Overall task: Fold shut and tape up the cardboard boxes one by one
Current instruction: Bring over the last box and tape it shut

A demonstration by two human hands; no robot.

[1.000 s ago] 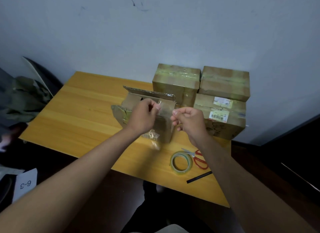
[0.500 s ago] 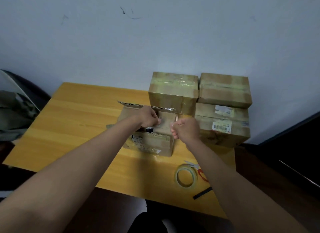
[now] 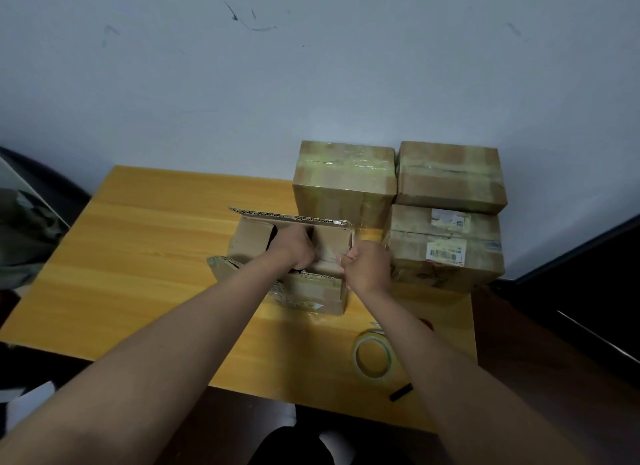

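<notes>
Both hands are down at the open box [image 3: 313, 290] in the middle of the wooden bench [image 3: 145, 257], its far flap [image 3: 291, 218] standing up and the near flap [image 3: 225, 265] splayed out to the left. The left hand [image 3: 294, 248] is reaching down into the box mouth, knuckles up; the fingers are curled under and out of sight, so whether they grip anything I cannot tell. The right hand [image 3: 369, 265] sits at the box's right edge, closed into a fist with the fingers pinched tight together near the right-hand flap; what they pinch is too small to make out. Three sealed boxes wait just beside it, against the wall: one taped box [image 3: 343, 177] right behind the open one, another taped box [image 3: 448, 174] stacked on a labelled box [image 3: 446, 246] to the right, that one touching the right hand's side. Nearer the bench's front edge lies a roll of clear tape [image 3: 372, 359], flat, with a small black stick [image 3: 401, 392] just past it
</notes>
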